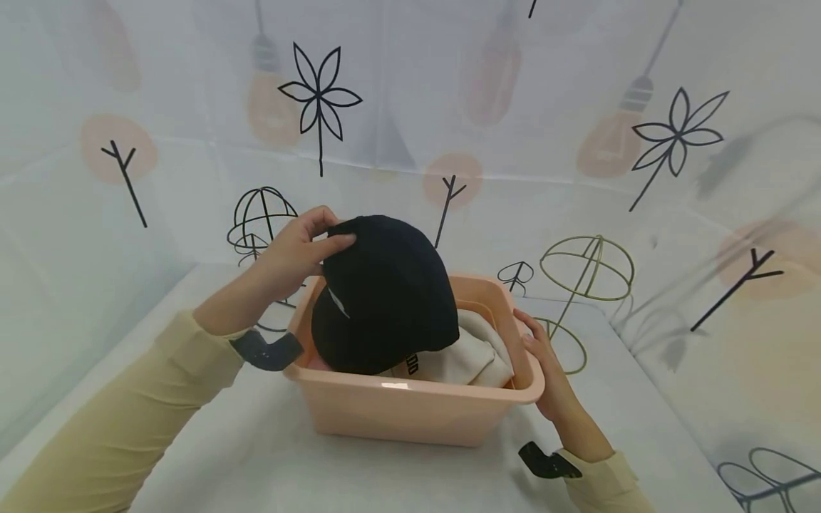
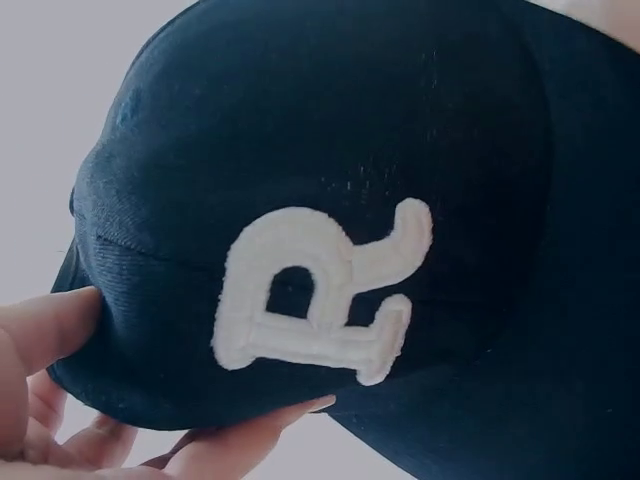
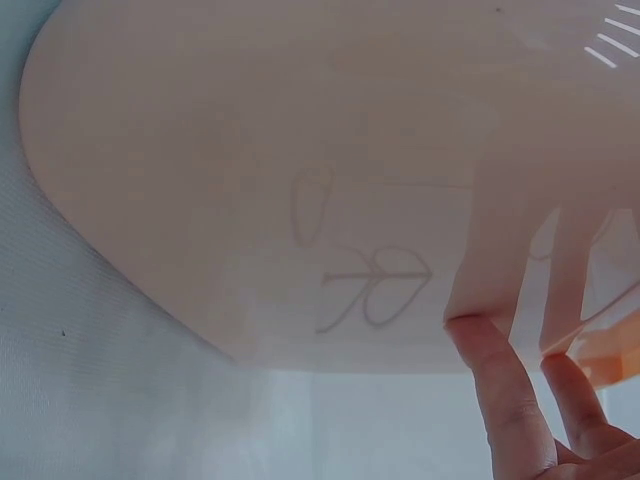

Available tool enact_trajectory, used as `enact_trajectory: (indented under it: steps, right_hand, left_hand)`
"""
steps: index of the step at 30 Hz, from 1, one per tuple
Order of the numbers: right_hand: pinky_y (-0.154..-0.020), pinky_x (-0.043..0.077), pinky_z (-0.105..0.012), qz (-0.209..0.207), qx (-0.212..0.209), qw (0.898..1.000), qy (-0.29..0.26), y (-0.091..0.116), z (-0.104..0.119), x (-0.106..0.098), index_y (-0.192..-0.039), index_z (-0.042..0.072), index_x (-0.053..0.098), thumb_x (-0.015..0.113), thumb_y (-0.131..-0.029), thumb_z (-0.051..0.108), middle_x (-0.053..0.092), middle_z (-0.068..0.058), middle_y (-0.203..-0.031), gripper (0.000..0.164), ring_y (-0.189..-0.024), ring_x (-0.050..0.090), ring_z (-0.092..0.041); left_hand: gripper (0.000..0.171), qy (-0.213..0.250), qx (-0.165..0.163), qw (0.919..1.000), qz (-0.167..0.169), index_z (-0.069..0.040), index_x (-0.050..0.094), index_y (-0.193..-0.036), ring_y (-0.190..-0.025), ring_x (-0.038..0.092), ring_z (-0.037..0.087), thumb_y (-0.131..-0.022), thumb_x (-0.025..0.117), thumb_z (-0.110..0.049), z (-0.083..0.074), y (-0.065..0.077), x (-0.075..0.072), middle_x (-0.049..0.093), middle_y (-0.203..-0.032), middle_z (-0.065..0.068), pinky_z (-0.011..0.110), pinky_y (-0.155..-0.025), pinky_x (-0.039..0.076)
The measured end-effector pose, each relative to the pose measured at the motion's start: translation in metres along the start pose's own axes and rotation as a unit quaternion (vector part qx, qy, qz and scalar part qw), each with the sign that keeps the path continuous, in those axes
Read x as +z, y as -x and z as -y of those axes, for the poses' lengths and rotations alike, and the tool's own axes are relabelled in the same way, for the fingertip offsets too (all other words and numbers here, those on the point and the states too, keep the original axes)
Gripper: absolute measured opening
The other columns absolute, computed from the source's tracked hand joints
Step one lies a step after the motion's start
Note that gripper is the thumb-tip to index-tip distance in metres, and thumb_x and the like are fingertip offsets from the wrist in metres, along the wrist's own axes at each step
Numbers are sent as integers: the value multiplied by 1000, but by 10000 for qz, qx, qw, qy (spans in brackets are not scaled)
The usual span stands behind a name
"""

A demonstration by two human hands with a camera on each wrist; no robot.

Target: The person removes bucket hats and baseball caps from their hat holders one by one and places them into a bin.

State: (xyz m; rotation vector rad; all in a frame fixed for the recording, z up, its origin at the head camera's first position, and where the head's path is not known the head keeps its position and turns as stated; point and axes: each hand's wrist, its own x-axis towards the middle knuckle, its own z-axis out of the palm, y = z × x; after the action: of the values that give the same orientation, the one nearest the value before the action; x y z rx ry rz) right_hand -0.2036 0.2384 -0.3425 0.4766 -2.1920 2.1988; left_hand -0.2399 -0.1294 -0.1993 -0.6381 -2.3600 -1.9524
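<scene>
My left hand (image 1: 288, 249) pinches the edge of a dark baseball cap (image 1: 391, 285) with thumb and fingers. In the left wrist view the cap (image 2: 480, 200) shows a raised white letter R (image 2: 330, 290) on its crown. Tilted, the cap overlaps the left half of a peach plastic tub (image 1: 404, 410). My right hand (image 1: 545, 367) holds the tub's right rim. Fingertips (image 3: 478, 335) of that hand touch the glossy outer wall in the right wrist view. Inside the tub, partly hidden by the cap, lies folded cream cloth (image 1: 471, 356) with dark lettering.
The tub stands on a table covered in white cloth (image 1: 256, 442). Behind it hangs a pale backdrop (image 1: 398, 142) printed with flowers, twigs and light bulbs. Dark bands (image 1: 266, 350) show at both wrists.
</scene>
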Motion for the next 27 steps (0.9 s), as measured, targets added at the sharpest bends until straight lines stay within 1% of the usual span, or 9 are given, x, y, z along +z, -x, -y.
enact_trajectory:
  steps: [4, 7, 12, 15, 18, 22, 24, 26, 27]
  right_hand:
    - [-87, 42, -25, 6, -9, 10000, -6, 0, 0, -1, -144, 20, 21, 30, -101, 29, 23, -5, -139, 46, -115, 38, -18]
    - [-87, 43, -25, -17, -6, 10000, 2, 1, 0, -1, -144, 19, 21, 30, -101, 29, 22, -4, -139, 46, -116, 37, -19]
    - [-88, 40, -25, -124, 78, 9999, 51, 1, 1, 2, -145, 18, 21, 31, -100, 30, 19, -3, -142, 47, -119, 32, -22]
    - [-90, 39, -25, -139, 137, 9998, 58, 1, 1, 3, -146, 18, 20, 32, -100, 31, 17, -4, -144, 49, -122, 28, -24]
    - [-91, 38, -26, -138, 153, 9998, 43, 1, 0, 4, -146, 17, 19, 32, -100, 31, 16, -4, -144, 49, -123, 27, -25]
    - [-95, 31, -32, -161, 129, 9998, -1, 1, 0, 2, -146, 17, 20, 32, -100, 31, 15, -3, -145, 49, -125, 24, -23]
    - [-97, 27, -36, -154, 108, 9998, -33, 0, 0, 1, -146, 17, 20, 32, -100, 30, 14, -3, -146, 49, -126, 22, -22]
    - [-99, 24, -39, -150, 87, 9998, -42, 0, 1, 1, -146, 17, 20, 32, -100, 30, 13, -3, -146, 49, -127, 20, -23]
    - [-99, 23, -41, -153, 83, 9998, -43, 0, 1, 1, -146, 17, 20, 32, -100, 30, 13, -4, -147, 49, -128, 20, -24]
  left_hand:
    - [11, -102, -138, 9995, 267, -3, 46, -97, -84, 60, 20, -94, 55, -9, 7, -4, 8, 45, -125, 13, 34, -70, 54]
    - [14, -369, -269, 9980, 435, -3, 46, -99, -85, 61, 25, -93, 56, -11, 12, -8, 16, 43, -131, 13, 36, -71, 55]
    - [16, -1288, -238, 9901, 514, -7, 50, -105, -114, 50, 33, -93, 57, -15, 18, -18, 25, 38, -139, 12, 42, -82, 51]
    - [22, -1678, -275, 9836, 596, -10, 51, -114, -124, 42, 34, -93, 57, -16, 23, -21, 28, 38, -139, 13, 43, -86, 49]
    - [30, -1745, -433, 9807, 774, -15, 51, -123, -122, 46, 33, -93, 57, -14, 28, -22, 30, 41, -137, 12, 42, -81, 52]
    - [37, -1713, -417, 9777, 1142, -18, 51, -127, -121, 47, 28, -92, 59, -11, 28, -23, 35, 46, -135, 8, 40, -78, 53]
    - [40, -1877, -273, 9715, 1423, -19, 51, -128, -122, 46, 27, -90, 62, -14, 26, -23, 38, 45, -136, 7, 42, -84, 51]
    - [46, -2258, -39, 9578, 1778, -20, 51, -129, -126, 43, 27, -86, 68, -20, 23, -23, 40, 42, -139, 6, 46, -91, 45]
    - [51, -2516, 88, 9481, 1945, -21, 50, -130, -128, 40, 26, -83, 71, -24, 22, -23, 41, 40, -140, 4, 46, -95, 42]
